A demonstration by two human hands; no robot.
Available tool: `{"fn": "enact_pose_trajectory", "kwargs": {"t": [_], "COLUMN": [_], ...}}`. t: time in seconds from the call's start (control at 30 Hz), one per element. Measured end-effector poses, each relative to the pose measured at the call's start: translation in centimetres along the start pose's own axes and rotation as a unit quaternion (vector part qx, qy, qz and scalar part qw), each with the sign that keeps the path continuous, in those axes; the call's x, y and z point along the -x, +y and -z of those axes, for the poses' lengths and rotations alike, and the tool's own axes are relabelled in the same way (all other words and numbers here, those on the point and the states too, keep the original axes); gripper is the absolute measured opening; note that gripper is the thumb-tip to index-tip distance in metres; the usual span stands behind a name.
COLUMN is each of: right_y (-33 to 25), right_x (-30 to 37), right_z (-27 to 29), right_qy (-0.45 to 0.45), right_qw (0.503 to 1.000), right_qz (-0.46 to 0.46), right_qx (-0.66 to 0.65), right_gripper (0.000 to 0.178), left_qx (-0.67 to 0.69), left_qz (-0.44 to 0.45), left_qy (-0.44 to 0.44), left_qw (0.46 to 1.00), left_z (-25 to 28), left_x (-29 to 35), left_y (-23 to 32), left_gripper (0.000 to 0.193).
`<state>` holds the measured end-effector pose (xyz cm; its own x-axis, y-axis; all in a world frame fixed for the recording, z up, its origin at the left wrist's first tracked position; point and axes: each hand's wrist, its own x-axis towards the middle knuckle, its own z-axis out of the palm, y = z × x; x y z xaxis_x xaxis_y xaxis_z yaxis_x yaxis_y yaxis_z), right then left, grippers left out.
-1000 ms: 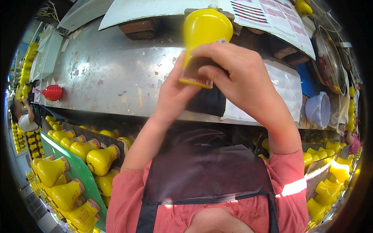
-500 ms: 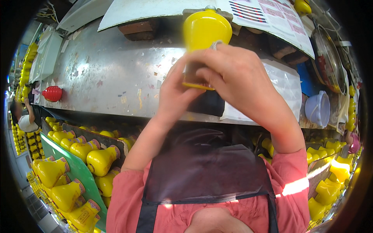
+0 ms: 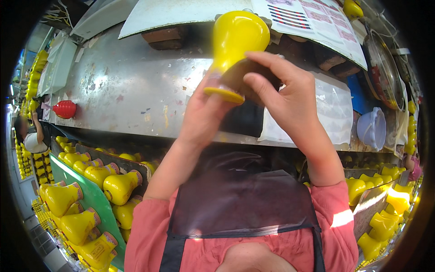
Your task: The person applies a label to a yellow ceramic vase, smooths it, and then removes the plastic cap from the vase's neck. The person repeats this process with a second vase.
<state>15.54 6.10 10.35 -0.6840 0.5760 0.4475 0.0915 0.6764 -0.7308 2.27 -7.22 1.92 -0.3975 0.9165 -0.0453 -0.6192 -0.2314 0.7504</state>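
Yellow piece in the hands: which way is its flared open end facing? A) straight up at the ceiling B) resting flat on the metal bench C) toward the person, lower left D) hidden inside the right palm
C: the yellow piece is held up by the left hand and right hand, its flared rim toward the lower left and rounded bulb away, above the metal bench.
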Motion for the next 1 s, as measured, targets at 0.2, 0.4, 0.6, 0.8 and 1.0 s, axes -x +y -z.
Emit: {"fn": "enact_pose_trajectory", "kwargs": {"t": [0.2, 0.4, 0.6, 0.8, 1.0], "right_y": [0.3, 0.5, 1.4, 2.6, 4.1], "right_x": [1.0, 1.5, 1.1, 1.9, 0.9], "right_z": [-0.7, -1.6, -1.8, -3.7, -4.3], "right_qy": [-0.009, 0.054, 0.07, 0.105, 0.174], "right_qw": [0.997, 0.978, 0.99, 0.969, 0.97], "right_qz": [-0.05, -0.117, -0.112, -0.102, -0.06], "right_qx": [-0.055, -0.162, -0.05, -0.198, -0.158], "right_gripper": [0.031, 0.026, 0.031, 0.026, 0.031], "left_qx": [0.03, 0.138, 0.16, 0.179, 0.156], "left_qz": [0.008, 0.012, 0.03, 0.045, 0.059], "left_qy": [0.037, 0.013, 0.0, 0.049, 0.009], "left_qw": [0.999, 0.99, 0.987, 0.982, 0.986], "left_z": [-0.3, 0.3, 0.6, 0.3, 0.8], "left_x": [0.1, 0.3, 0.5, 1.0, 0.8], "left_y": [-0.2, -0.8, -1.3, -2.5, -2.7], "left_gripper": [0.043, 0.051, 0.048, 0.043, 0.049]}}
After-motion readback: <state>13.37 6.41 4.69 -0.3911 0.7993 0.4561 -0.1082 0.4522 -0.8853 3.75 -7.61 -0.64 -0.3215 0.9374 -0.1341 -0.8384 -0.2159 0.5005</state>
